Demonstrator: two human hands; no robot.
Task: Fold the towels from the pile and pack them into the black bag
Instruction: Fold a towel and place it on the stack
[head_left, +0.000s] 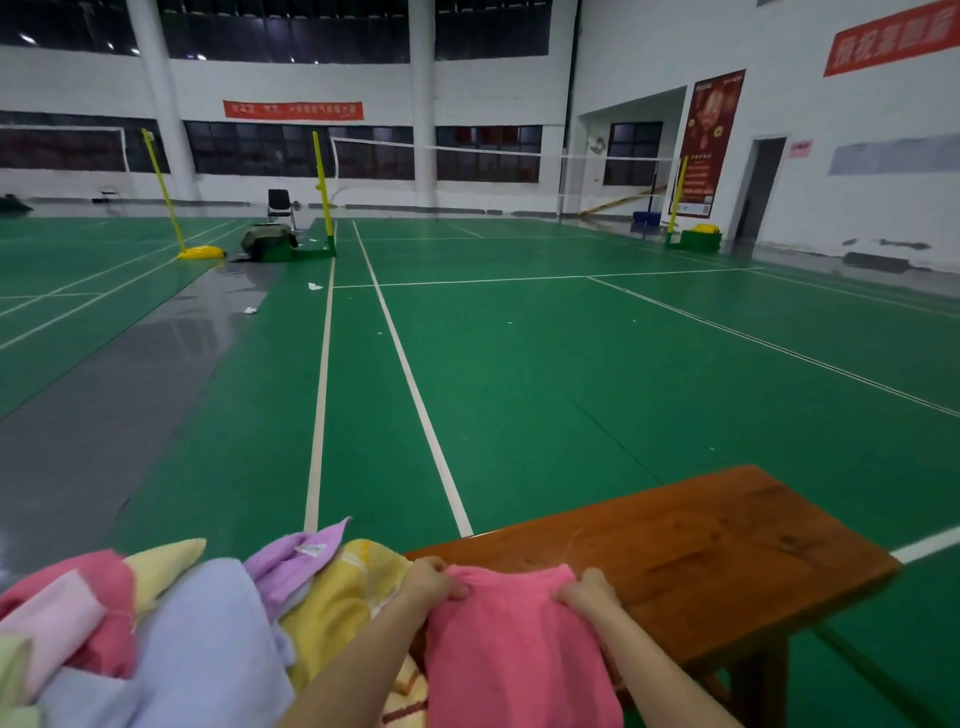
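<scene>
A pink towel (511, 649) lies over the near part of a brown wooden bench (701, 551). My left hand (428, 579) grips its far left corner, and my right hand (589, 592) grips its far right corner. To the left sits a pile of towels (208, 613) in blue, yellow, purple and pink. No black bag is in view.
The bench stands on a green badminton court floor (519, 374) with white lines. Far off are yellow net posts (323, 192), a black chair (280, 205) and a dark bundle (267, 239) on the floor. A grey strip of floor runs along the left.
</scene>
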